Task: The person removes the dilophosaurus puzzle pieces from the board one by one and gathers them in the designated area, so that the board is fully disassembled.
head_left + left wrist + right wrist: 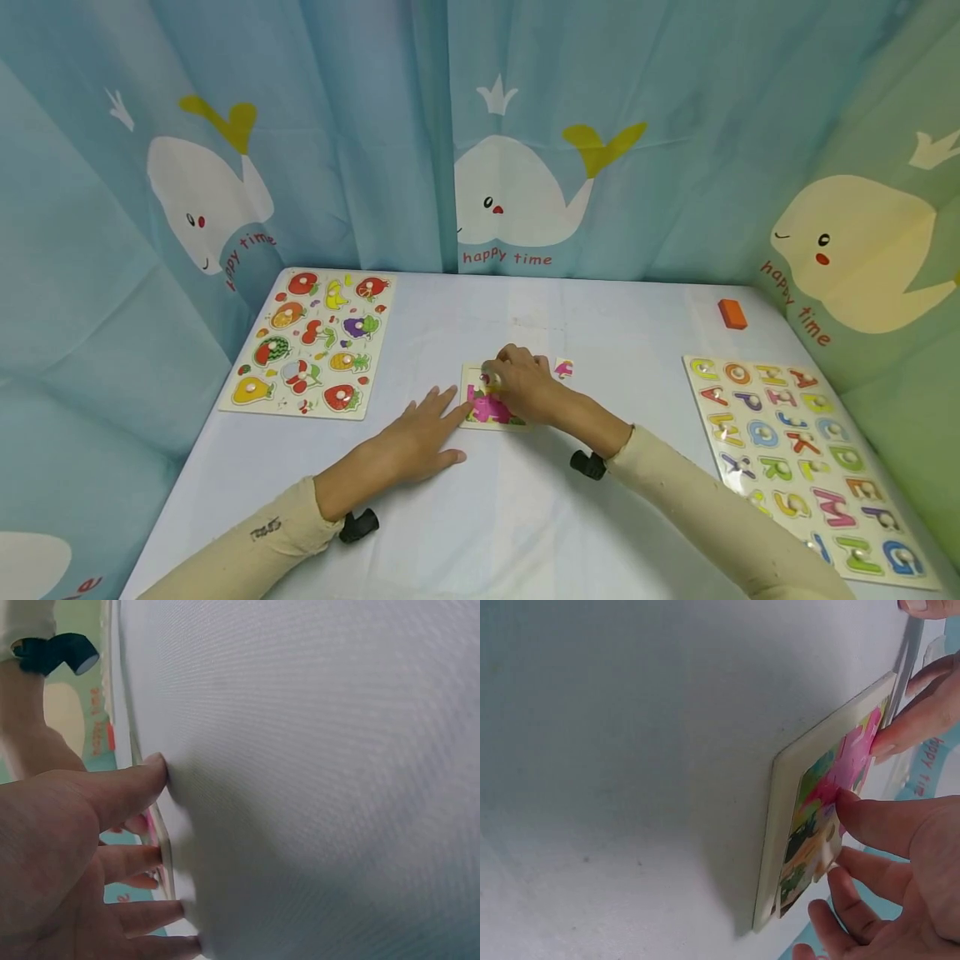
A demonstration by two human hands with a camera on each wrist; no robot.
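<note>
A small picture jigsaw board with a pale frame and a pink animal picture lies on the table between the hands. My right hand is over its upper right part. Thumb and forefinger pinch a puzzle piece, which sits tilted above the board in the right wrist view; its picture is mostly hidden. My left hand rests spread on the tabletop, its fingertips touching the board's left edge. Just right of the board lies a loose puzzle piece with pink on it.
A fruit peg board lies at the left. On the right are a letter peg board and, behind it, an orange block. Blue whale-print curtains enclose the white table.
</note>
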